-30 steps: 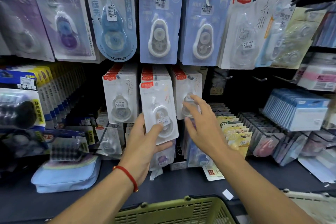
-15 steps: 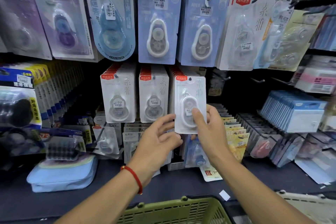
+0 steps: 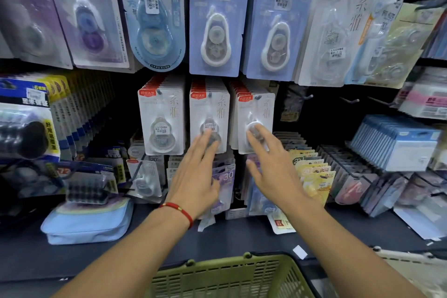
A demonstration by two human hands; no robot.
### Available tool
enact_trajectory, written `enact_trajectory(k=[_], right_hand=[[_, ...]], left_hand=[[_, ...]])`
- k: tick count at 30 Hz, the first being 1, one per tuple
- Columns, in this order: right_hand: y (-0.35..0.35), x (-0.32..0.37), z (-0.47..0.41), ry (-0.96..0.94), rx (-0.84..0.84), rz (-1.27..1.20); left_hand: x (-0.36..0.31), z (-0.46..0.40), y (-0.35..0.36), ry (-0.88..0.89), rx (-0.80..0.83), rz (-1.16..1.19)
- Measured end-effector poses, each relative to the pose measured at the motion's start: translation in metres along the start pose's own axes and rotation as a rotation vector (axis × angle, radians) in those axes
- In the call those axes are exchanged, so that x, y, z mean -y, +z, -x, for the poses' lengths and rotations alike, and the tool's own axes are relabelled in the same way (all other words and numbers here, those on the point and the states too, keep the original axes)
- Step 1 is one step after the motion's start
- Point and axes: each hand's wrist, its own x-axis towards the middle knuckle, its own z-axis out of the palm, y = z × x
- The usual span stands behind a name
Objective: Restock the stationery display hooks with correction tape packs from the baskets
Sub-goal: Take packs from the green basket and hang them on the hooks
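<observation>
The pack (image 3: 256, 123) I held a moment ago now hangs on the right hook, both my left hand (image 3: 196, 176) and right hand (image 3: 273, 167) open and empty, so the basket (image 3: 217, 276) comes next.

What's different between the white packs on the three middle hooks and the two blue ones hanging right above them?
The white packs have white cards with a red tab at the top; the blue packs have plain blue cards. The white packs look smaller and hang in thick stacks, while the blue packs look larger, with few visible behind them. Both hold a teardrop-shaped correction tape under a clear blister and carry a small price sticker.
</observation>
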Motion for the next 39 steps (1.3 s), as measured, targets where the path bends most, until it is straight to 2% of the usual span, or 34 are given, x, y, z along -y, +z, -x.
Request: enact_trajectory(k=[4,8,10,12,16,18,20,23,27,29,33,35,37,39], right_hand=[[-0.005,0.0,-0.005,0.016,0.043,-0.053],[-0.005,0.009,0.005,-0.042,-0.068,-0.071],[0.006,0.018,0.016,-0.057,-0.017,-0.142],[0.025,0.029,0.027,-0.025,0.269,-0.17],[0.093,0.052,0.078,-0.023,1.049,-0.04],[0.134,0.063,0.124,0.074,1.257,-0.081],[0.175,0.079,0.176,0.282,1.336,-0.193],[0.232,0.111,0.25,0.673,1.311,-0.404],[0.277,0.149,0.293,1.229,1.109,-0.736],[0.289,0.153,0.298,1.351,1.072,-0.85],[0.28,0.154,0.289,1.202,1.109,-0.953],[0.259,0.145,0.272,1.131,1.098,-1.027],[0.23,0.133,0.251,1.05,1.075,-1.134],[0.196,0.119,0.226,0.944,1.001,-1.212]], left_hand=[[0.007,-0.001,0.002,0.039,0.016,-0.061],[0.017,0.01,-0.002,0.068,0.018,-0.037],[0.025,0.022,-0.004,0.037,0.067,-0.055],[0.036,0.038,-0.005,-0.007,0.187,-0.115],[0.063,0.095,0.012,-0.024,0.538,-0.439],[0.084,0.137,0.034,-0.074,0.704,-0.498],[0.106,0.182,0.057,-0.149,0.804,-0.498],[0.129,0.242,0.087,-0.154,0.845,-0.554],[0.142,0.267,0.102,-0.147,0.695,-0.531],[0.145,0.266,0.105,-0.146,0.692,-0.548],[0.144,0.265,0.101,-0.177,0.778,-0.612],[0.136,0.262,0.098,-0.191,0.755,-0.627],[0.118,0.258,0.097,-0.25,0.619,-0.55],[0.09,0.247,0.098,-0.385,0.419,-0.324]])
